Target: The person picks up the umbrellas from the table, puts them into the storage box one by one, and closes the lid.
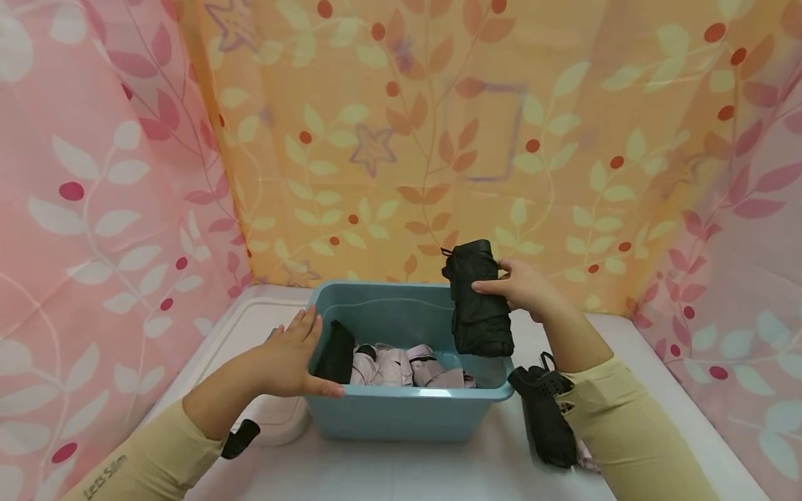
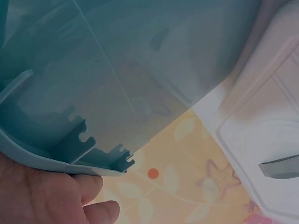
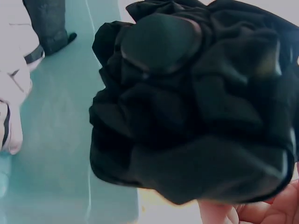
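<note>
My right hand [image 1: 523,287] grips a folded black umbrella [image 1: 479,306], thumb across its front, above the right end of a blue-grey plastic bin [image 1: 401,417]. Up close in the right wrist view, the umbrella's gathered cloth and round end cap [image 3: 161,44] fill the middle. With fingers extended, my left hand [image 1: 288,358] rests on the bin's left rim, its thumb along the front edge. Inside the bin, another black umbrella [image 1: 336,351] leans at the left wall. Beside it lie pale pink folded umbrellas [image 1: 391,367], partly hidden by the front rim.
On the white table to the right lies a black folded umbrella [image 1: 548,421] with a wrist loop, a bit of pink cloth [image 1: 585,457] showing beside it. A white lid [image 1: 250,327] lies left of the bin. Patterned cloth walls [image 1: 401,139] stand behind and at both sides.
</note>
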The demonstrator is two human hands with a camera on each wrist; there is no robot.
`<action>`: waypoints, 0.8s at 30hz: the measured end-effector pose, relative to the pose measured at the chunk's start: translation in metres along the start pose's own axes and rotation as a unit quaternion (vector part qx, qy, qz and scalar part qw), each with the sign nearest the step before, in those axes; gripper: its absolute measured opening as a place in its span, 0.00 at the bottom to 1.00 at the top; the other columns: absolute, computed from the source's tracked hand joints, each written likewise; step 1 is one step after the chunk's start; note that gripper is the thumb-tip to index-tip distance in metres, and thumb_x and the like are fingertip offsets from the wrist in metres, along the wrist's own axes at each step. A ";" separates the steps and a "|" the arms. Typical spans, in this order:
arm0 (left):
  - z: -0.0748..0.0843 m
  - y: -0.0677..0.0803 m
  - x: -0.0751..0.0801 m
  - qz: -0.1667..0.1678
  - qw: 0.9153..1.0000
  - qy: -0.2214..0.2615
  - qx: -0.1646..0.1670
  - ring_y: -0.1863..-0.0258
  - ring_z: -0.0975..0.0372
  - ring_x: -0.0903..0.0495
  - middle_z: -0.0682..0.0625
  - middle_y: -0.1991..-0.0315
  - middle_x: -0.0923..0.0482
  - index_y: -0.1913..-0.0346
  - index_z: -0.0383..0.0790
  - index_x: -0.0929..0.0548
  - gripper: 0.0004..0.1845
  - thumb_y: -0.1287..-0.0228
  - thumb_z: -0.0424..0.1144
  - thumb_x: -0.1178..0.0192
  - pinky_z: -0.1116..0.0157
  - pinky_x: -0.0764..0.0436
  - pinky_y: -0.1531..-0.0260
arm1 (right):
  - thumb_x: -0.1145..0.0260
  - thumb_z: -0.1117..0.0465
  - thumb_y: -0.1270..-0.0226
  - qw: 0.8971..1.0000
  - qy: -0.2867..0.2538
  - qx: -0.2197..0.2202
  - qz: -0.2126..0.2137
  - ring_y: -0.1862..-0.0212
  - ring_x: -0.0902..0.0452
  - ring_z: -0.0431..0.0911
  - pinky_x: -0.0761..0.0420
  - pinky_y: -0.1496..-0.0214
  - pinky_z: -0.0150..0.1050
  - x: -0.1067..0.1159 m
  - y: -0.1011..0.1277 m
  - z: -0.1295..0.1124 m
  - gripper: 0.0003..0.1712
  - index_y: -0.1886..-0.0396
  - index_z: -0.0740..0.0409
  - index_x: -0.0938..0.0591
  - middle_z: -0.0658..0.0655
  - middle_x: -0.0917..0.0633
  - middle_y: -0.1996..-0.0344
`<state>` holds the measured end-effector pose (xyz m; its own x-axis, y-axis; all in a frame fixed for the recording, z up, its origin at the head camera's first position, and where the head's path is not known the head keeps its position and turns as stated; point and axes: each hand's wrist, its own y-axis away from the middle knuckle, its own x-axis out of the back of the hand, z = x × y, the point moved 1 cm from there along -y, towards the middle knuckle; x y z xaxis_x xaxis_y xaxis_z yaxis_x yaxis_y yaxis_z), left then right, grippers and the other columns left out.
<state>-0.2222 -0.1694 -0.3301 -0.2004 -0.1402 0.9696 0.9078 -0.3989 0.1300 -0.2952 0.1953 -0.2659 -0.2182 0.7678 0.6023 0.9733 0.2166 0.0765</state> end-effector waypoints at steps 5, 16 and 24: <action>0.000 0.000 0.001 0.001 1.000 0.002 0.000 0.30 0.45 0.68 0.36 0.29 0.69 0.30 0.29 0.59 0.69 0.63 0.78 0.48 0.39 0.60 0.39 | 0.34 0.50 0.42 1.000 0.016 -0.008 -0.009 0.53 0.23 0.55 0.19 0.59 0.44 -0.021 -0.018 -0.016 0.46 0.32 0.66 0.44 0.67 0.27 0.46; 0.003 0.002 0.002 -0.001 1.000 0.009 -0.005 0.30 0.44 0.67 0.35 0.29 0.68 0.30 0.28 0.57 0.69 0.63 0.78 0.47 0.38 0.57 0.39 | 0.31 0.52 0.46 0.999 -0.005 -0.030 -0.030 0.61 0.20 0.53 0.18 0.64 0.44 -0.062 -0.046 -0.027 0.40 0.38 0.63 0.36 0.65 0.25 0.50; 0.000 0.000 0.003 0.004 1.000 -0.002 -0.005 0.30 0.44 0.66 0.36 0.29 0.68 0.30 0.28 0.56 0.69 0.65 0.79 0.49 0.38 0.57 0.40 | 0.29 0.48 0.50 0.997 0.075 -0.009 -0.034 0.69 0.20 0.49 0.18 0.71 0.41 -0.084 -0.062 -0.038 0.36 0.47 0.66 0.28 0.62 0.23 0.60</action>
<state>-0.2228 -0.1700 -0.3272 -0.1924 -0.1400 0.9713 0.9055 -0.4068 0.1207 -0.3342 0.0944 -0.2912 -0.2719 0.6533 0.7066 0.9581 0.2525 0.1352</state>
